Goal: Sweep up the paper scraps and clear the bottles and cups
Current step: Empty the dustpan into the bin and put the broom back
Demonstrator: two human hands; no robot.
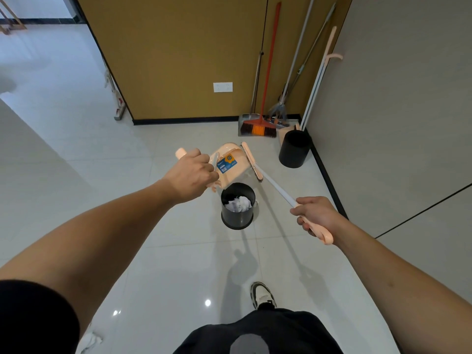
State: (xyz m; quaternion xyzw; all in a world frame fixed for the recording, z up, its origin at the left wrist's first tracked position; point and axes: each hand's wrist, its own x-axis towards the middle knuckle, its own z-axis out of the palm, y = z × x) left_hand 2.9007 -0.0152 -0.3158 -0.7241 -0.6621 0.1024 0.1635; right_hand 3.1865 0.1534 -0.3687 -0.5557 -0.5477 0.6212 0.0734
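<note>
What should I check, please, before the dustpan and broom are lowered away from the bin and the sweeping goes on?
1. Left hand grips the peach dustpan handle: ok.
2. Right hand grips the peach broom by its handle end: ok.
3. Dustpan fully emptied: cannot tell, its inside faces away from the camera.
4. Scraps landed inside the near black bin: ok, white paper lies in it; none shows on the floor right beside it.
5. Bin upright: ok.
6. Floor swept: not ok, a crumpled white scrap lies at the lower left edge.
</note>
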